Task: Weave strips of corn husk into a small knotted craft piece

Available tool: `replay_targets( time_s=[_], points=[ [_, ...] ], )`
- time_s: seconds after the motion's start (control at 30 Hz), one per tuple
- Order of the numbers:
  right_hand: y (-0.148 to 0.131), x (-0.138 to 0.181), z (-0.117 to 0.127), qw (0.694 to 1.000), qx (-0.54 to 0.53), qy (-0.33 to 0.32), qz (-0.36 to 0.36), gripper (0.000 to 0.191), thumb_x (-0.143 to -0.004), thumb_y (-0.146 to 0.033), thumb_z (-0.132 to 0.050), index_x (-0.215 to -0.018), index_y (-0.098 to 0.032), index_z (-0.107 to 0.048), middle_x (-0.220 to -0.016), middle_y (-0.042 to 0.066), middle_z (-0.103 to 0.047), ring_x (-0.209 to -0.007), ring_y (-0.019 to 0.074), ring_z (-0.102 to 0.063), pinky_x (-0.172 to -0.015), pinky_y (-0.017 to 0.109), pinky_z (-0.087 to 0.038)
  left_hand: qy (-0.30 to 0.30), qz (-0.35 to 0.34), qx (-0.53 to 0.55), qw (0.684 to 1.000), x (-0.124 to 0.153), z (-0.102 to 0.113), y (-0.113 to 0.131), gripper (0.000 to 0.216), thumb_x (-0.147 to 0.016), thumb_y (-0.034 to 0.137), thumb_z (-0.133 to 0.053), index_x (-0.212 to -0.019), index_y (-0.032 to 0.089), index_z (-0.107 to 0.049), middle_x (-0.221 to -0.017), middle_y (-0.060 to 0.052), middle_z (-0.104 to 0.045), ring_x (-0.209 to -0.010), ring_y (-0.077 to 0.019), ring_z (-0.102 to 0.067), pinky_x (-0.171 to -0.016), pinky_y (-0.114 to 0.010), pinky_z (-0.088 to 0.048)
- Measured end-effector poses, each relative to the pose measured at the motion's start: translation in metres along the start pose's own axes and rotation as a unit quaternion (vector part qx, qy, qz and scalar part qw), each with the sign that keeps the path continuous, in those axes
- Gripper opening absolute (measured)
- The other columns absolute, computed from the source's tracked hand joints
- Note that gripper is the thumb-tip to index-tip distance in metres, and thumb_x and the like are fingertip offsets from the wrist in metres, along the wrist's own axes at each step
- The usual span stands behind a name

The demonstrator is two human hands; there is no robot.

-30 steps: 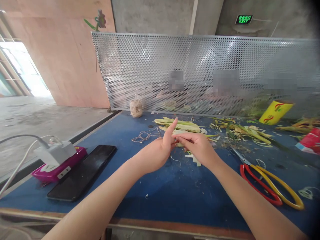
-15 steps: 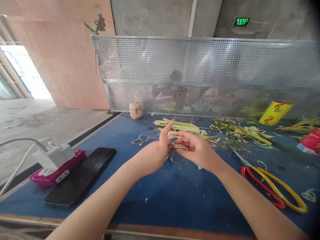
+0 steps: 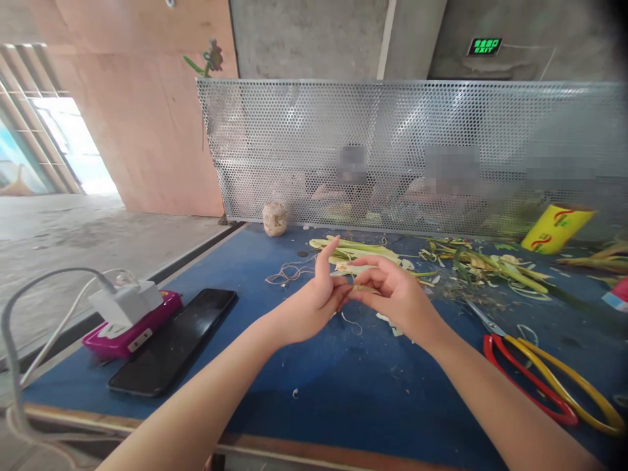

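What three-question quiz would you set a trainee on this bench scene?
1. True or false: the scissors lie on the blue table, and neither hand touches them.
2. What do the left hand and the right hand pinch between their fingertips? A) a pale leaf strip B) a coin C) a pen
3. Fill in: the black phone lies beside a ___ power bank with a white charger on top.

Key: 1 true; 2 A; 3 pink.
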State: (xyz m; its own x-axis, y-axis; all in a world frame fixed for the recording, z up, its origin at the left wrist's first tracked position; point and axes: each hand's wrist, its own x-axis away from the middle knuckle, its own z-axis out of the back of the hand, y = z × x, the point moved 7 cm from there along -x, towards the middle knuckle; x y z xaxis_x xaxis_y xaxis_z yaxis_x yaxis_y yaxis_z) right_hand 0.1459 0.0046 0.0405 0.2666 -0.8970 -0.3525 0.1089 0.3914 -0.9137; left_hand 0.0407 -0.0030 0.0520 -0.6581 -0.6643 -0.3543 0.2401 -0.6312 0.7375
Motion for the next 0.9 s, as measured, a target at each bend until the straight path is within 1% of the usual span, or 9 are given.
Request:
replay_targets(
  time_s=[0.13,0.23,0.37,0.5,0.63,0.7,0.77,0.83,0.9],
  points=[
    [0.011,-0.004,0.005,0.998,-0.015,0.02,-0.056,0.028,-0.068,-0.024,-0.067,-0.092,-0.018,-0.056,-0.074,0.002,-0.063,-0.065,0.0123,-0.06,-0.057,0.024,-0.047,0.009,-0.018,-0.077,0.997,0.001,0.0,0.003,0.065,-0.088,0.022,-0.029,-0.137,0.014,0.013,-0.069,0.0,-0.049,-0.06,-0.0146,-0.047,-0.065,-0.034,-0.044],
    [0.015,-0.005,0.007,0.996,-0.033,0.023,-0.075,0.021,-0.064,-0.025,-0.069,-0.079,-0.017,-0.057,-0.074,0.002,-0.064,-0.065,0.0119,-0.059,-0.056,0.024,-0.047,0.013,-0.003,-0.079,0.997,0.002,-0.001,0.001,0.065,-0.088,0.022,-0.03,-0.137,0.014,0.012,-0.073,-0.002,-0.052,-0.063,-0.0154,-0.049,-0.067,-0.036,-0.045],
    [0.014,-0.004,0.009,0.995,-0.057,0.035,-0.08,0.018,-0.063,-0.024,-0.07,-0.073,-0.017,-0.056,-0.078,0.002,-0.064,-0.063,0.0098,-0.058,-0.054,0.021,-0.046,0.022,0.011,0.043,0.999,0.0,-0.002,-0.003,0.063,-0.089,0.022,-0.03,-0.136,0.018,0.012,-0.066,0.002,-0.044,-0.061,-0.0137,-0.045,-0.062,-0.031,-0.043],
    [0.009,-0.002,0.011,0.995,-0.06,0.04,-0.065,0.018,-0.063,-0.026,-0.07,-0.069,-0.017,-0.056,-0.078,0.003,-0.064,-0.063,0.0105,-0.058,-0.053,0.022,-0.046,0.019,0.024,0.187,0.982,-0.003,-0.003,-0.005,0.061,-0.088,0.021,-0.033,-0.134,0.021,0.008,-0.061,0.005,-0.038,-0.055,-0.0107,-0.039,-0.055,-0.027,-0.038],
    [0.008,-0.003,0.011,0.998,-0.028,0.033,-0.051,0.016,-0.064,-0.026,-0.07,-0.067,-0.018,-0.058,-0.074,0.002,-0.064,-0.065,0.0119,-0.059,-0.058,0.025,-0.048,0.005,0.074,0.217,0.973,-0.004,0.0,-0.013,0.061,-0.088,0.025,-0.036,-0.133,0.017,0.004,-0.057,0.007,-0.04,-0.05,-0.0081,-0.038,-0.052,-0.024,-0.034],
    [0.01,-0.004,0.012,0.998,-0.01,0.032,-0.05,0.016,-0.064,-0.027,-0.071,-0.067,-0.018,-0.058,-0.076,0.002,-0.066,-0.068,0.0133,-0.061,-0.062,0.026,-0.05,0.047,0.104,0.15,0.982,-0.004,0.011,-0.022,0.058,-0.088,0.027,-0.035,-0.134,0.016,-0.002,-0.055,0.007,-0.042,-0.049,-0.0087,-0.04,-0.052,-0.024,-0.034],
    [0.014,-0.005,0.013,0.998,0.003,0.033,-0.054,0.015,-0.064,-0.028,-0.07,-0.067,-0.018,-0.059,-0.078,0.003,-0.067,-0.071,0.0138,-0.062,-0.066,0.027,-0.05,0.141,0.107,0.025,0.984,-0.002,0.031,-0.028,0.056,-0.087,0.026,-0.034,-0.134,0.014,-0.006,-0.056,0.006,-0.045,-0.052,-0.0104,-0.043,-0.056,-0.027,-0.037],
    [0.017,-0.005,0.013,0.997,0.011,0.036,-0.061,0.014,-0.064,-0.027,-0.07,-0.068,-0.019,-0.06,-0.077,0.003,-0.067,-0.07,0.0133,-0.062,-0.067,0.026,-0.05,0.223,0.099,-0.078,0.967,0.001,0.047,-0.029,0.056,-0.086,0.024,-0.035,-0.134,0.011,-0.01,-0.061,0.003,-0.051,-0.058,-0.0126,-0.049,-0.062,-0.031,-0.039],
    [0.019,-0.005,0.012,0.997,0.017,0.036,-0.068,0.014,-0.064,-0.028,-0.07,-0.069,-0.019,-0.06,-0.073,0.002,-0.066,-0.067,0.0123,-0.061,-0.064,0.026,-0.05,0.277,0.077,-0.121,0.95,0.004,0.056,-0.023,0.056,-0.084,0.023,-0.039,-0.133,0.009,-0.014,-0.072,-0.001,-0.057,-0.07,-0.0145,-0.054,-0.071,-0.033,-0.04]
  ],
)
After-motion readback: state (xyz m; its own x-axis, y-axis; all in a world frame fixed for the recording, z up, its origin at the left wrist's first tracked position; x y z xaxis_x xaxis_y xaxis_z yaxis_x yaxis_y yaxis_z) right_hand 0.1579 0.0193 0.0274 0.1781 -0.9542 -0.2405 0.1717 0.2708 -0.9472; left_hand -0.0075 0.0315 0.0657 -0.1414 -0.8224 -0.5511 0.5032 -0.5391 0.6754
